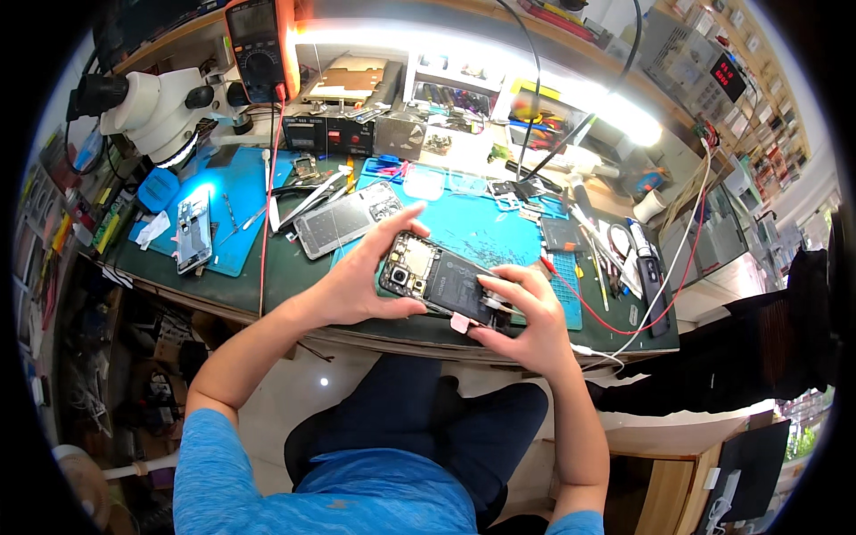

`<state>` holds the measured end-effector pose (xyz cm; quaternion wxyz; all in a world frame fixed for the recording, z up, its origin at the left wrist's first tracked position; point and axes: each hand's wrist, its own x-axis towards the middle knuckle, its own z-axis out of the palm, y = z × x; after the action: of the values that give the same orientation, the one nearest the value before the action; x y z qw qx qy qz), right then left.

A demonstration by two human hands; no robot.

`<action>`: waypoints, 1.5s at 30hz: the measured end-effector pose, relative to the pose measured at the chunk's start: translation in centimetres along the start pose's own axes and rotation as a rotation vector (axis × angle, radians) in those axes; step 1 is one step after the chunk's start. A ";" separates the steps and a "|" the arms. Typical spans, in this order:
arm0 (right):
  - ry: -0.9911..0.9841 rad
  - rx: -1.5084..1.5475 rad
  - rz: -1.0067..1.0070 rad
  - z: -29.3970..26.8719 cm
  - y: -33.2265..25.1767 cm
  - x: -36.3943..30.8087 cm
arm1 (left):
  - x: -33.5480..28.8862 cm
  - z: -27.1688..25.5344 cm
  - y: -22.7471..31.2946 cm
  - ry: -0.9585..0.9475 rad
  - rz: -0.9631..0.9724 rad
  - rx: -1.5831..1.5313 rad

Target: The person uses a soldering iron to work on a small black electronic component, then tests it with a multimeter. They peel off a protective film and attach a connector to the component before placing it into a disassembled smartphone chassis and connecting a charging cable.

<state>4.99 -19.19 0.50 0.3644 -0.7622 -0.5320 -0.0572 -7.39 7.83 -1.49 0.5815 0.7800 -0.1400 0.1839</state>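
right hand [526, 325] is gripping the lower end of the open phone [443, 283], fingers curled tight on it | left hand [361, 281] is holding the camera end, fingers spread along its edges | phone is hanging over the desk's near edge | blue mat [481, 234] is lying behind | microscope [160, 107] is standing far left

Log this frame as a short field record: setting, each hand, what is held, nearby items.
setting: cluttered repair bench with a blue work mat
held item: opened phone, back cover off, battery and camera exposed
left hand: grips the phone's camera end
right hand: grips the other end, thumb on the battery
nearby: detached phone panel behind the left hand; second phone under the microscope; multimeter at the back
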 end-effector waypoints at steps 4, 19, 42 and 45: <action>0.109 0.185 0.191 0.2 -2.5 -1.4 | -1.7 3.9 -0.1 0.106 -0.189 -0.602; 0.093 1.013 0.755 -0.5 -2.3 -3.2 | -1.8 6.7 3.5 0.020 -0.736 -1.043; 0.319 1.016 0.576 1.5 -5.8 -6.9 | -0.5 7.3 2.3 0.224 -0.543 -1.212; 0.230 0.815 0.518 2.5 -6.5 -7.7 | 0.1 8.3 2.7 0.298 -0.439 -1.334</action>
<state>-4.56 -22.44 -1.75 0.6915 -0.6536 -0.2603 0.1642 -7.42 -0.88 -1.27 0.9709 0.2351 0.0185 0.0426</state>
